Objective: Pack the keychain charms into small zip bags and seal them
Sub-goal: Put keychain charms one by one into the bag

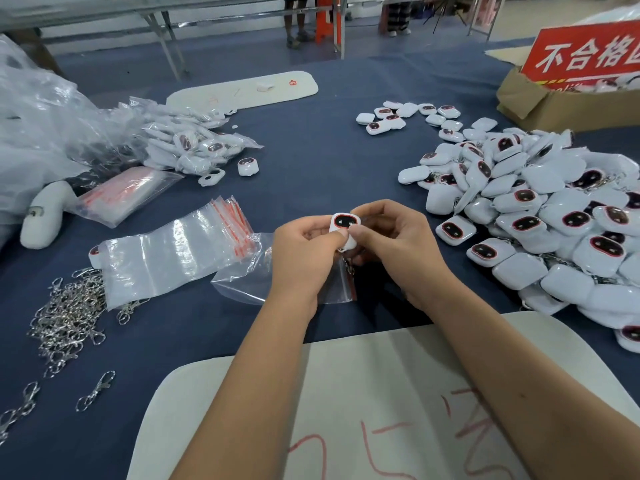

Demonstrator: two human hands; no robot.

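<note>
Both hands hold one white keychain charm (343, 224) with a dark, red-rimmed face above the blue table centre. My left hand (306, 249) pinches its lower left side, and my right hand (394, 237) pinches its right side. A short metal chain (349, 265) hangs below the charm. Under the hands lies a small clear zip bag (242, 282) with a red seal strip. A stack of empty zip bags (173, 251) lies to the left. A large heap of loose charms (540, 216) fills the right side.
Bagged charms (194, 147) lie at the back left beside large plastic sacks. Loose metal clasps (69, 317) spread at the near left. A cardboard box (561, 102) with a red sign stands back right. A white board (381, 410) covers the near table edge.
</note>
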